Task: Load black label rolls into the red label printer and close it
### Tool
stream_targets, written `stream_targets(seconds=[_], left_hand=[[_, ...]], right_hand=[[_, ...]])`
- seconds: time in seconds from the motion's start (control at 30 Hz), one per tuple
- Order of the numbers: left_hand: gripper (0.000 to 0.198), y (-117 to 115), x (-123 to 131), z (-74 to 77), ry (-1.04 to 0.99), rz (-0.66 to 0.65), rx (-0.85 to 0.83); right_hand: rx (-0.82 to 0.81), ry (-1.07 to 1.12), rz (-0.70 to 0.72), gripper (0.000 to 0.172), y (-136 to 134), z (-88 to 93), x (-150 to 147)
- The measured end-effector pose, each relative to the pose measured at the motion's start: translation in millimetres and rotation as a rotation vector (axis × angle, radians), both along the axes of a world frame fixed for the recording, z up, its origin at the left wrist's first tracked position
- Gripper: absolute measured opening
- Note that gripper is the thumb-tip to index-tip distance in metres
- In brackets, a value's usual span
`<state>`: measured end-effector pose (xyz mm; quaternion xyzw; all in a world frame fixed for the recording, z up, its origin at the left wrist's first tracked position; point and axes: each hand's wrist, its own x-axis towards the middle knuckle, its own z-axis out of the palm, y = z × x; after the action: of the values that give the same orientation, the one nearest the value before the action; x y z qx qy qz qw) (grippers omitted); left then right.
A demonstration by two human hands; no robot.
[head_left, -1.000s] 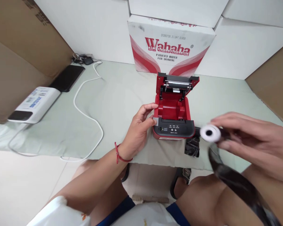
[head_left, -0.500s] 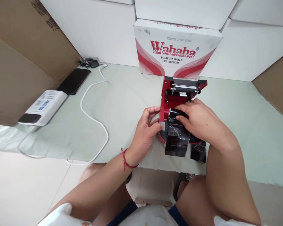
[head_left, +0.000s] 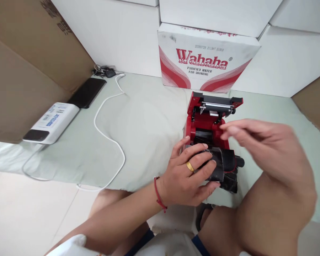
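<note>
A red and black label printer [head_left: 189,126] stands with its lid [head_left: 216,103] raised. A shiny black roll [head_left: 203,134] lies in its red bay. Black film [head_left: 217,161] curves out over the front. My left hand [head_left: 188,170], with a ring and a red cord bracelet, reaches across the printer's front. Its fingers lie over the film and the thumb is at the film's lower edge. Above the bay's right side is my right hand [head_left: 264,142], apart from the printer and somewhat blurred. Its thumb and index tips are drawn together, and nothing shows between them.
Behind the printer is a Wahaha water carton [head_left: 202,67] against white boxes. To the left are a white device [head_left: 52,122], a black phone [head_left: 88,92], keys [head_left: 104,70] and a white cable [head_left: 109,137]. More crumpled black film [head_left: 229,183] hangs at the table's front edge.
My right hand has let go of the black roll and moved right. My left hand has shifted from the printer's left side onto the film at its front. The printer sits slightly farther from the carton.
</note>
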<state>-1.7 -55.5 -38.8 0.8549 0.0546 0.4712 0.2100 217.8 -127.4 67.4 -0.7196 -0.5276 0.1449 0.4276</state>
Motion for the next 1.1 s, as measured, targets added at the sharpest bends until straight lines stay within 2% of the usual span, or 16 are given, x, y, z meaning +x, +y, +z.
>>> stream_targets(seconds=[0.07, 0.13, 0.23, 0.33, 0.47, 0.53, 0.63, 0.73, 0.83, 0.93, 1.03, 1.1], left_hand=[[0.042, 0, 0, 0.9, 0.017, 0.017, 0.053], [0.035, 1, -2, 3.3, 0.000, 0.005, 0.088], [0.034, -1, -7, 7.5, -0.016, -0.038, 0.095], [0.039, -3, -12, 9.9, 0.015, -0.090, 0.031], [0.061, -6, -14, 11.2, 0.038, -0.235, -0.264], [0.061, -7, -12, 12.9, 0.000, -0.236, -0.306], [0.042, -8, -9, 17.4, -0.050, -0.099, -0.104], [0.022, -9, -7, 21.6, -0.061, 0.058, 0.112], [0.027, -3, -6, 22.8, -0.116, 0.121, 0.135], [0.044, 9, -6, 23.3, -0.160, 0.137, -0.046], [0.047, 22, -8, 24.7, -0.097, 0.164, -0.359], [0.051, 28, -11, 25.1, -0.033, 0.171, -0.476]], right_hand=[[0.231, 0.074, -0.246, 0.026, 0, -7.4, 7], [0.400, 0.083, -0.358, 0.033, 9, -20.2, 12], [0.384, 0.038, -0.212, 0.047, 24, -38.9, 15], [0.324, -0.028, -0.115, 0.048, 28, -47.1, 13], [0.381, 0.054, -0.127, 0.042, 20, -42.9, 10], [0.391, 0.062, -0.123, 0.037, 14, -37.0, 8], [0.313, 0.051, -0.113, 0.038, 4, -26.8, 6], [0.103, 0.031, 0.023, 0.034, -8, -19.7, 8], [-0.028, -0.024, 0.190, 0.026, -17, -17.8, 14], [-0.049, -0.034, 0.250, 0.024, -21, -18.8, 22], [-0.052, -0.016, 0.277, 0.022, -20, -20.6, 28], [-0.035, -0.010, 0.294, 0.023, -19, -22.3, 30]])
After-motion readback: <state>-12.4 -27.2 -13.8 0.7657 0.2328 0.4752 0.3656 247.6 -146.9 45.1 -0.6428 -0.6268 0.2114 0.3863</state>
